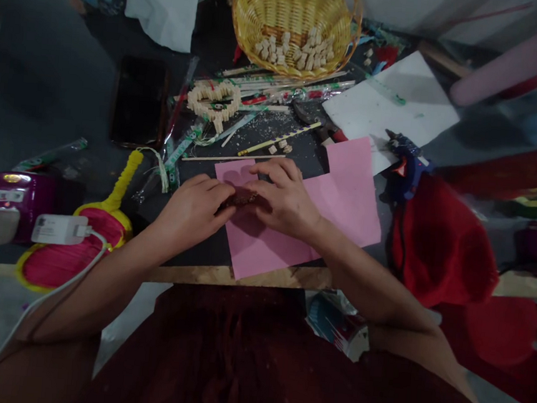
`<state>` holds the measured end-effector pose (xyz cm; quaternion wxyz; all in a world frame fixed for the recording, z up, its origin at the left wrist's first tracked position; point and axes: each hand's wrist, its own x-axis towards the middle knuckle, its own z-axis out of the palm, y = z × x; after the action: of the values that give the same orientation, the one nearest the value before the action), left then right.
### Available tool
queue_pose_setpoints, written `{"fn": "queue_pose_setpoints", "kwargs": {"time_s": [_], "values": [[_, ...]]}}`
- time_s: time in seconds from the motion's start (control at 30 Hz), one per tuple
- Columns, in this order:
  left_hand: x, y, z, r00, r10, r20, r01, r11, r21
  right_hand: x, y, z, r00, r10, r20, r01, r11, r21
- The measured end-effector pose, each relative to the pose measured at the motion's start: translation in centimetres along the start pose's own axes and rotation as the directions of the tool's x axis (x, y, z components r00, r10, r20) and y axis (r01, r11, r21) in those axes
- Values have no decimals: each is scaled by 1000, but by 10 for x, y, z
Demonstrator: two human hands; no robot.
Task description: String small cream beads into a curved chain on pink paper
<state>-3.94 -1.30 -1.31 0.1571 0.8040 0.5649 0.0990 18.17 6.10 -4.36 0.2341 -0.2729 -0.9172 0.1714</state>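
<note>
My left hand [195,207] has its fingers pinched on one end of a small dark brown piece [240,200]. From the other side, my right hand [287,200] grips the same piece between curled fingers. Its exact kind is too dark and too covered to make out. Both hands are over a pink paper sheet [274,249] with a notched upper edge, lying at the table's front. Just beyond the fingers are a yellow patterned stick [278,139], a thin wooden stick [232,158] and a few small pale cut pieces [283,146].
A wicker basket [290,6] holding many pale pieces stands at the back. Near it lie a heart-shaped pale wooden piece [214,101], pliers [319,126] and white paper [394,99]. A blue glue gun [407,166] and red cloth [443,242] are right; a phone [140,102] and yellow-rimmed fan [77,241], left.
</note>
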Motion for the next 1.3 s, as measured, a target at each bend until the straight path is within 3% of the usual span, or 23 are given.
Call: {"fn": "queue_pose_setpoints", "kwargs": {"time_s": [1.07,1.3], "values": [[0,0,1,1000,7,-30,-7,1000,-27,-3,8,14,997,-51,-60,52,998,24],[8,4,-4,995,-100,4,100,993,-54,-3,10,17,995,-67,-74,70,996,50]]}}
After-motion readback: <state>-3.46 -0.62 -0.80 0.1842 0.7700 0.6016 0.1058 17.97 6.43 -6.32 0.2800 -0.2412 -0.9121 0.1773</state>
